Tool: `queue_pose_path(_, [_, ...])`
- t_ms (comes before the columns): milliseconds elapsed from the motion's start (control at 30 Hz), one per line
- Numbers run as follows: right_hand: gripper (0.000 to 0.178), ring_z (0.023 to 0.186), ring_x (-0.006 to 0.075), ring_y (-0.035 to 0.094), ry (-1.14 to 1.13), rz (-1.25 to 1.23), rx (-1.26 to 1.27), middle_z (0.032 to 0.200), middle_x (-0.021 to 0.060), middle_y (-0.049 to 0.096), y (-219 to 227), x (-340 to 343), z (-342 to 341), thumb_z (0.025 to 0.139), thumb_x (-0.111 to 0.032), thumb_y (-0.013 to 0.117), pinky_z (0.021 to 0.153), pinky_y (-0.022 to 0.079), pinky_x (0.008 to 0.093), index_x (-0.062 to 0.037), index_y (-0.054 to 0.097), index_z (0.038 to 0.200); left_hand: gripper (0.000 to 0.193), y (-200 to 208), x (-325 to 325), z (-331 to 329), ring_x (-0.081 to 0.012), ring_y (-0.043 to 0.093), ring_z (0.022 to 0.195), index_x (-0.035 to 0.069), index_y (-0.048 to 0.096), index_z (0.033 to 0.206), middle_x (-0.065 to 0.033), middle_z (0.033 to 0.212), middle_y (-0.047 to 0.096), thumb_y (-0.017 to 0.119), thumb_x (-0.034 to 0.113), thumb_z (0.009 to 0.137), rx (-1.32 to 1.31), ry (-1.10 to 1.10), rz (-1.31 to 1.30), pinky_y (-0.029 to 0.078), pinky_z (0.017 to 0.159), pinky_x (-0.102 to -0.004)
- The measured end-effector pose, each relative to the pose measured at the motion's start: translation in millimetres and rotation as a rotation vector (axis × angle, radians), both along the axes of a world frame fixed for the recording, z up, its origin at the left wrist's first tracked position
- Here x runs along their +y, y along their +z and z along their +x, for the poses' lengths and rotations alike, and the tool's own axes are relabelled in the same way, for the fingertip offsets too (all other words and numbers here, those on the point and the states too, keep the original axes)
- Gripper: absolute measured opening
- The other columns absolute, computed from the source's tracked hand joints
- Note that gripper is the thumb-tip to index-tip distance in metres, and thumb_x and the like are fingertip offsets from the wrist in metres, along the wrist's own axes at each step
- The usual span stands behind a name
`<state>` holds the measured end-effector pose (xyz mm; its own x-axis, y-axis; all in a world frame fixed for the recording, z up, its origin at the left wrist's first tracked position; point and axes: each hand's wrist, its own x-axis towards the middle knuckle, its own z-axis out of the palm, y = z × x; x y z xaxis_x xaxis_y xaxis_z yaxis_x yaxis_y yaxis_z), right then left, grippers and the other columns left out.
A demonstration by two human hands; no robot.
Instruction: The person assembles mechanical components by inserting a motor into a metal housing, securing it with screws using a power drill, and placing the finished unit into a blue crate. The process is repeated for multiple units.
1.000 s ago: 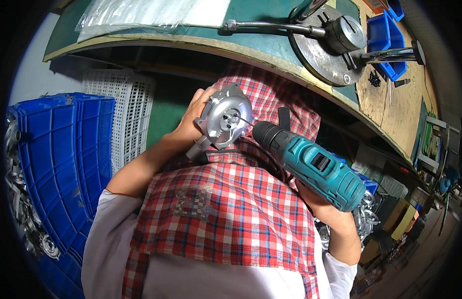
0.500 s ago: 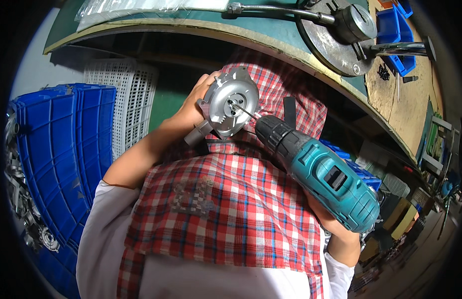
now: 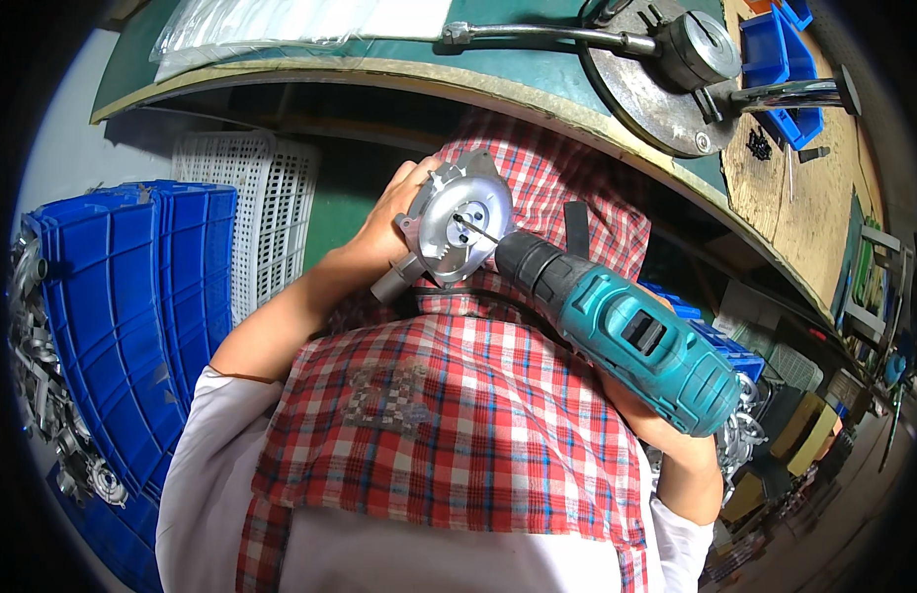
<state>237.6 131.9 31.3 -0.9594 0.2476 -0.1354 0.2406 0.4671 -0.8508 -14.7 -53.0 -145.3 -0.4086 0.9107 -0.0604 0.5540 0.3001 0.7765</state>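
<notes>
A round silver metal housing [image 3: 437, 219] with a side pipe stub is held up in front of my apron by my left hand [image 3: 387, 219]. The fingers wrap round its far left edge, partly hidden behind it. My right hand [image 3: 638, 417] grips a teal and black cordless drill [image 3: 617, 331] from beneath; the drill body covers most of its fingers. The drill's thin bit points left, its tip at the small holes in the housing's centre. Whether the tip sits inside a hole or on a screw is too small to tell.
A green-topped workbench [image 3: 538, 74] curves across the far side, bearing a round steel fixture [image 3: 626, 84] with a long handle, clear plastic bags [image 3: 251, 30] and blue bins [image 3: 775, 59]. Blue crates [image 3: 103, 316], a white basket [image 3: 246, 198] and metal castings [image 3: 58, 395] stand at left.
The drill has shifted a little left, its rear end rising in the picture. The housing has turned slightly in my left hand's grip. The whole view has tipped a little.
</notes>
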Motion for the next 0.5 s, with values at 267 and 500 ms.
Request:
queue_pose_path(267, [0.045, 0.104, 0.0302, 0.066, -0.042, 0.11, 0.07, 0.115, 0.0142, 0.067, -1, -7, -7, 0.08, 0.001, 0.072, 0.089, 0.053, 0.0372, -0.0034, 0.062, 0.124, 0.058, 10, 6, 3, -0.0304, 0.048, 0.107, 0.008, 0.064, 0.118, -0.0081, 0.124, 0.053, 0.084, 0.021, 0.065, -0.123, 0.072, -0.053, 0.044, 0.097, -0.0406])
queue_pose_path(500, [0.031, 0.102, 0.029, 0.067, -0.04, 0.155, -0.087, 0.113, 0.0135, 0.068, 0, -11, 11, 0.08, -0.005, 0.077, 0.089, 0.052, 0.0389, -0.006, 0.07, 0.111, 0.068, 4, 2, -2, -0.0293, 0.05, 0.108, 0.007, 0.055, 0.129, -0.0076, 0.125, 0.054, 0.083, 0.023, 0.069, -0.122, 0.054, -0.014, 0.045, 0.098, -0.04])
